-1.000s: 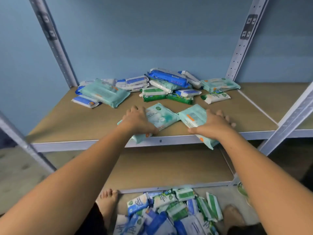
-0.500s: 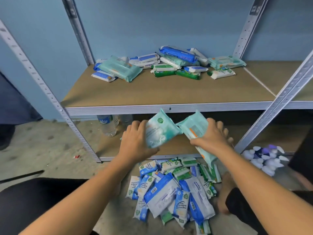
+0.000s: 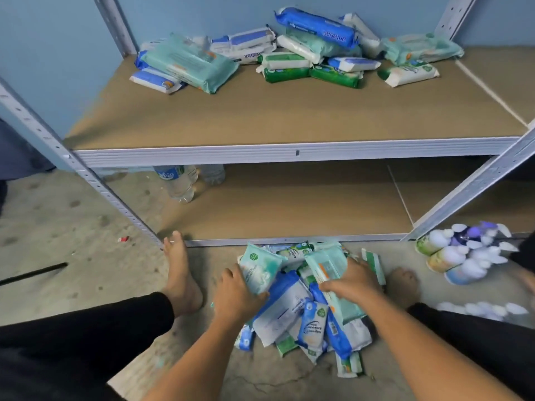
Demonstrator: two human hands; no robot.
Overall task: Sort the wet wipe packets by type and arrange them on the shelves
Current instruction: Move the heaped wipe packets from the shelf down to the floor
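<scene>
- The left hand [image 3: 236,296] is gripping a teal packet [image 3: 256,270] by its near end, fingers curling round it, likely to pair matching types.
- The right hand [image 3: 354,285] is clamping a second teal packet [image 3: 325,266] likewise, just beside the first.
- Both are being held over the floor pile [image 3: 292,316], near the lower shelf [image 3: 289,215] front edge; other packets [image 3: 289,53] are lying along the upper shelf [image 3: 289,117] back edge.

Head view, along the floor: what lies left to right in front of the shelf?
Black rod, red scrap, bare foot, left hand gripping a teal packet, right hand gripping another teal packet, other bare foot, heap of bottles.
</scene>
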